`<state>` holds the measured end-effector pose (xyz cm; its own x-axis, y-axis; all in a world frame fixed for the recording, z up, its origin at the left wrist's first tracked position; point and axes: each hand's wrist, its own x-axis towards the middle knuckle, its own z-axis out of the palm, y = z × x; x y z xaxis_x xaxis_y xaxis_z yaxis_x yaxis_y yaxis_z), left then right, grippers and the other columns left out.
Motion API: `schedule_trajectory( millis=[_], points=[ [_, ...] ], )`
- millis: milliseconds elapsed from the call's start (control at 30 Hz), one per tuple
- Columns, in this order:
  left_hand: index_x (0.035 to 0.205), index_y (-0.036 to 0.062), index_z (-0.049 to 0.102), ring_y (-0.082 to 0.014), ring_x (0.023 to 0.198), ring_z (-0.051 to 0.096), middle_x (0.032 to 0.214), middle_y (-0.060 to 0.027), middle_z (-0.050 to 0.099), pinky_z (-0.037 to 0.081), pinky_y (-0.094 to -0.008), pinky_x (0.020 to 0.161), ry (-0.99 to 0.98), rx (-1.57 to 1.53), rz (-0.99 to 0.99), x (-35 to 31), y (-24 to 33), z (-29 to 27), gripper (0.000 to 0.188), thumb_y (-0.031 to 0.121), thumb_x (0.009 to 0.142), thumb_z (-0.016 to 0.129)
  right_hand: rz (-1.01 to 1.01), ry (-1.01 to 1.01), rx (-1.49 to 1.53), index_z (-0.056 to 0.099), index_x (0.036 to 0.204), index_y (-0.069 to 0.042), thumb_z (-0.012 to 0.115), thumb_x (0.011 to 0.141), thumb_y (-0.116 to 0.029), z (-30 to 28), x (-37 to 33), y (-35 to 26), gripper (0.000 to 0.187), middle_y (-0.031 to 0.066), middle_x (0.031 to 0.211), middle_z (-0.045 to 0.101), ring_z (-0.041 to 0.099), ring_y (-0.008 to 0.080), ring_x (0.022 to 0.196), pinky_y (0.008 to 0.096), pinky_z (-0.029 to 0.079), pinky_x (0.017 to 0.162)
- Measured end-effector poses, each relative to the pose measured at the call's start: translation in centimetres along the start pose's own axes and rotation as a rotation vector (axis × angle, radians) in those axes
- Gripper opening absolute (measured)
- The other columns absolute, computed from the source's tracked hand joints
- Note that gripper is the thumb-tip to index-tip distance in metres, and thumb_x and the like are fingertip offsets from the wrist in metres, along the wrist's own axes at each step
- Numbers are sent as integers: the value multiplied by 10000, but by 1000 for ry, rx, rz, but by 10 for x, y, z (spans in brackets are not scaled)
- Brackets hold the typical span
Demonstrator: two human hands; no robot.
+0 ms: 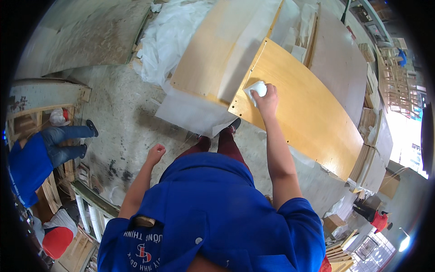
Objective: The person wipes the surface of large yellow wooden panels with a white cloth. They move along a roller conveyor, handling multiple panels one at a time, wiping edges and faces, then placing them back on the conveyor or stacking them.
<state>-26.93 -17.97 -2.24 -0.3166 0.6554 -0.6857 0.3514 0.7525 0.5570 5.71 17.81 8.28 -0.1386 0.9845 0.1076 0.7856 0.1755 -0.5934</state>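
Blue shirt (208, 199) | one board (303, 113) ran lengthwise far-left to near-right | right hand (267, 98) gripped one cloth (254, 91) atop | board-left, left hand (156, 154) curled, empty

Right hand (266, 96) holding white cloth (254, 90) on yellow board (308, 118), upper centre.
Left hand (156, 154) curled, left of centre; blue-shirted person (31, 164) near the left edge.

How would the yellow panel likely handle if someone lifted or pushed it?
The panel is probably stiff: it lies flat with no visible sag. It seems likely to be unwieldy, being long and broad. Its smooth, slightly shiny face might feel slippery.
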Motion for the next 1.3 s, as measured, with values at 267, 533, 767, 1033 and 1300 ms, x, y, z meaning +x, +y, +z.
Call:
schedule_trajectory(
  millis=[267, 533, 767, 1033, 1300],
  points=[
    [865, 54, 616, -227, 858, 622, 871, -99, 655, 477, -331, 767, -13, 15, 64, 14, 10, -3, 230, 255, 755, 638, -49, -80, 50, 558, 931, -29, 753, 635, -231, 2, -50, -7, 409, 147, 948, 555, 589, 337, 812, 414, 494, 704],
    [878, 58, 614, -226, 856, 617, 873, -96, 652, 475, -330, 771, -44, 51, 69, 17, 11, -10, 243, 263, 750, 641, -41, -73, 22, 556, 943, -34, 741, 644, -220, 4, -63, -13, 398, 142, 945, 552, 586, 339, 819, 424, 491, 706],
    [885, 56, 612, -233, 860, 610, 874, -98, 647, 470, -334, 774, -68, 76, 75, 20, 7, -15, 267, 282, 746, 639, 2, -68, 17, 555, 969, -30, 736, 653, -222, 0, -72, -10, 412, 149, 966, 547, 581, 347, 838, 430, 485, 720],
    [900, 44, 609, -235, 878, 605, 888, -108, 646, 464, -334, 790, -122, 124, 86, 35, 16, -17, 291, 288, 742, 629, 118, -36, -25, 552, 1001, -54, 736, 666, -244, -17, -91, 4, 427, 141, 988, 542, 581, 342, 856, 430, 483, 732],
    [907, 44, 608, -227, 877, 608, 893, -112, 645, 462, -329, 796, -149, 129, 139, 50, 41, -22, 286, 273, 738, 629, 169, -14, -25, 538, 1041, -69, 728, 680, -262, -18, -98, 6, 451, 144, 995, 535, 582, 342, 850, 434, 485, 730]
  ],
)
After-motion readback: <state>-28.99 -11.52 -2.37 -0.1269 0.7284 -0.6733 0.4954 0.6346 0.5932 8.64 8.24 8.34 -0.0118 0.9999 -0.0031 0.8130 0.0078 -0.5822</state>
